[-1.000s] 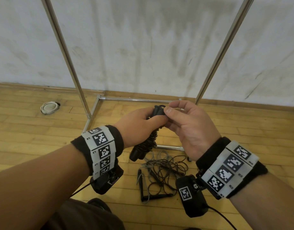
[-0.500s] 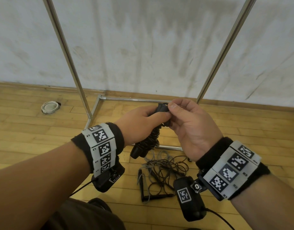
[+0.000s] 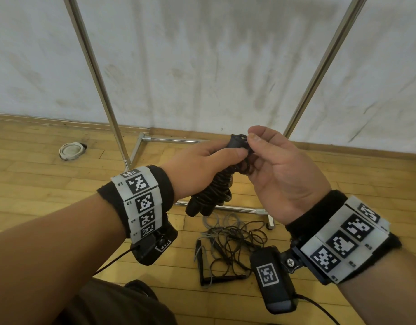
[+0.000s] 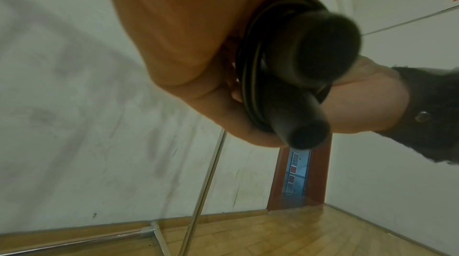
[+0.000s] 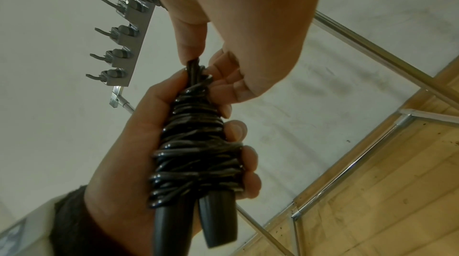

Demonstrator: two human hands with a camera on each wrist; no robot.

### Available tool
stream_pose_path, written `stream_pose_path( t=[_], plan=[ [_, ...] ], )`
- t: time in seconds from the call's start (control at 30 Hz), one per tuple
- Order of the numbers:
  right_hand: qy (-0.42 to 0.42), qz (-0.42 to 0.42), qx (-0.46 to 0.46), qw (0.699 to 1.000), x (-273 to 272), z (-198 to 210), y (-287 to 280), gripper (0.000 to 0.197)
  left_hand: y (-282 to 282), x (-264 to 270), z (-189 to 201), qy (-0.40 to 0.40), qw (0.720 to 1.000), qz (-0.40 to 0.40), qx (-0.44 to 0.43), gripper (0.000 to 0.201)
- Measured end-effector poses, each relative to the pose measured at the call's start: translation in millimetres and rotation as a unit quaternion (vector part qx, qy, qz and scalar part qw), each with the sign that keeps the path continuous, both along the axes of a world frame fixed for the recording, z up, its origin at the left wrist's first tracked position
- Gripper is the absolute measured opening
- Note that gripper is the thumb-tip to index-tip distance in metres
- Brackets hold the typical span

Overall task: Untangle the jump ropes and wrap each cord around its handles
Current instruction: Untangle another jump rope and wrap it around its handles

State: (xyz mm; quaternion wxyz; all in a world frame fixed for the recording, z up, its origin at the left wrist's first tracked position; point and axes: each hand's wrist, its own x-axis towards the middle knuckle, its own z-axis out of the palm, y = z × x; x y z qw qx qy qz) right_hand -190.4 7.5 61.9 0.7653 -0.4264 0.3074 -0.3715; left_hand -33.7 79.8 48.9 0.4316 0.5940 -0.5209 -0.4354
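- The left hand [image 3: 197, 170] is wrapped around the pair of black handles [image 5: 196, 219], fingers curled over the coils, likely so the finished winding cannot spring loose while the end is dealt with.
- The right hand [image 3: 279, 170] pinches the black cord [image 5: 196, 136] at the top of the bundle, just above the left thumb; thumb and forefinger are closed on the last loop, seemingly to tuck it under.
- The cord looks glossy, smooth and plastic-coated, wound in tight uneven turns that taper upward; the handles are matte, round, slightly flared at their butts, lying side by side.
- Below both hands, on the wooden floor [image 3: 38, 184], lies the tangled heap [image 3: 232, 240]: thin dark and grey cords in loose loops with slim handles, untouched.
- Beyond the hands stands a shiny metal rack frame [image 3: 96, 73].
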Motion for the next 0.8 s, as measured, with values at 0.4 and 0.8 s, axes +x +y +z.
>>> stream_pose_path(
  t=[0.4,0.8],
  plan=[
    [0.216,0.009,-0.301,0.929,-3,-4,-13,0.007,-2,7,-13,-0.098,0.992,0.07,-0.023,0.021],
    [0.416,-0.03,-0.674,0.609,-2,-18,-21,0.02,-1,-2,-19,0.073,0.995,0.069,0.011,0.041]
  ],
)
